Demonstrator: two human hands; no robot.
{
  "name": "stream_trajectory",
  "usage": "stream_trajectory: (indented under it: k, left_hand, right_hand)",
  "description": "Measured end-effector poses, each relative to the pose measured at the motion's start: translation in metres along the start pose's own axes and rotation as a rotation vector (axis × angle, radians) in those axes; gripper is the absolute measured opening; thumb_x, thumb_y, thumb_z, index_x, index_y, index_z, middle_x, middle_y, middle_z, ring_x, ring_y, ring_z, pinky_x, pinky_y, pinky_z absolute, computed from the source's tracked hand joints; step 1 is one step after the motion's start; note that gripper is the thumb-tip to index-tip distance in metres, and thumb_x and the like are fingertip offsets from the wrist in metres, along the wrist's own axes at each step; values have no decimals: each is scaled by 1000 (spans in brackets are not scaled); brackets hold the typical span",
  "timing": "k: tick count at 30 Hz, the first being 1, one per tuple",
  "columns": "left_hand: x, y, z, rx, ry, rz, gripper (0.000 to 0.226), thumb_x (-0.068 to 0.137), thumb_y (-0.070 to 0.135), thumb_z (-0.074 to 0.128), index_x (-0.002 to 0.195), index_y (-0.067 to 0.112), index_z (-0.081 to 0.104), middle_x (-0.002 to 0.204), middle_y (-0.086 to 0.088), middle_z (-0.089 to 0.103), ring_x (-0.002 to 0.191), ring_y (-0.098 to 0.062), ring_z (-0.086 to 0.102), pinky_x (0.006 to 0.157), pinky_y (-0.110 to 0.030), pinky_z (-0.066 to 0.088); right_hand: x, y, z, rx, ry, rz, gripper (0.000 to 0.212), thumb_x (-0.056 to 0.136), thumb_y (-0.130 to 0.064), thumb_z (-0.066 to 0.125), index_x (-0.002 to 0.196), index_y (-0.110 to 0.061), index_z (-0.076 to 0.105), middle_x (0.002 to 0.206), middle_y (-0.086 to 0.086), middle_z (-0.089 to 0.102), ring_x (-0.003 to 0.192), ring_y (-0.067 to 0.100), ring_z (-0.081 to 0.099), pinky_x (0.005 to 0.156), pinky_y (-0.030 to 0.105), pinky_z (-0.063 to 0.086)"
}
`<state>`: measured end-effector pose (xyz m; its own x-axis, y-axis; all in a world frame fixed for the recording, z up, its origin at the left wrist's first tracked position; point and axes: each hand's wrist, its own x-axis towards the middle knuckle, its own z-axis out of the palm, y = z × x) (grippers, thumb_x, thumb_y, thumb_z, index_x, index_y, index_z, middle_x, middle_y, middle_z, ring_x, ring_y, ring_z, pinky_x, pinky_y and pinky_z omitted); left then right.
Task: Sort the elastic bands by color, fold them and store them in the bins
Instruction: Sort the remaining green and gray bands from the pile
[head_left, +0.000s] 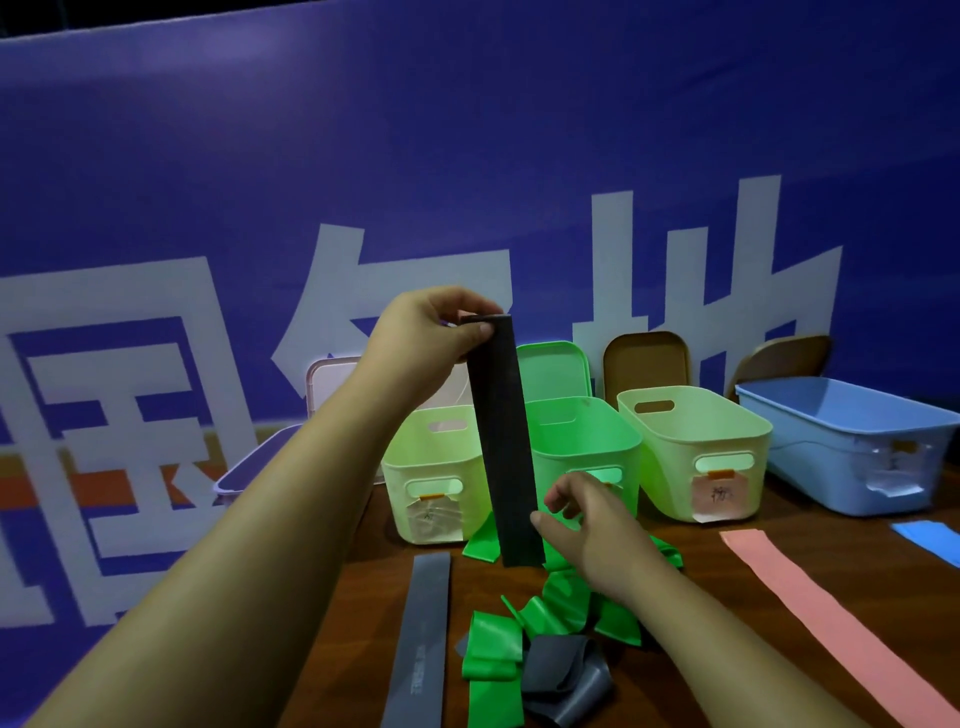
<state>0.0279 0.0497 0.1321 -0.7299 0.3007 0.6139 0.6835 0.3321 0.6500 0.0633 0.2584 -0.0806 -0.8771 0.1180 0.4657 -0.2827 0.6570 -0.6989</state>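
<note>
My left hand (434, 327) pinches the top end of a dark grey elastic band (501, 441) that hangs straight down in front of the bins. My right hand (592, 530) touches the band's lower edge with thumb and fingers, partly curled. On the brown table lie a tangle of green bands (524, 623), a crumpled grey band (563, 675), a flat grey band (423, 639), a flat pink band (826, 618) and a blue band (930, 538) at the right edge.
A row of bins stands at the back: a pale green one (431, 493), a bright green one (587, 447), a pale yellow one (727, 467) and a larger blue one (857, 457). Lids lean behind them against a blue banner wall. The table's left edge runs diagonally.
</note>
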Motion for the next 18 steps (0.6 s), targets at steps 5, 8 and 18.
stream_trajectory:
  k: [5,8,18]
  left_hand:
    - [-7,4,-8,-83,1,-12,20,93,15,78,113,20,76,100,1,77,91,-18,77,81,-37,66]
    - [-12,2,-10,-85,-12,-26,19,92,19,80,111,22,76,98,3,78,88,-15,77,78,-36,67]
    - [-33,-13,-16,-218,0,-80,19,92,20,81,110,21,76,91,2,79,86,-16,77,74,-33,64]
  right_hand:
    - [13,-59,-27,157,42,14,17,98,-40,74,109,-32,64,104,-9,68,92,12,64,75,27,54]
    - [24,-94,-52,193,61,-45,21,100,-42,71,119,-32,67,106,-9,67,92,9,63,74,24,49]
    - [50,-170,-100,11,4,-172,7,101,-38,70,102,-32,75,85,-5,76,81,18,70,76,39,60]
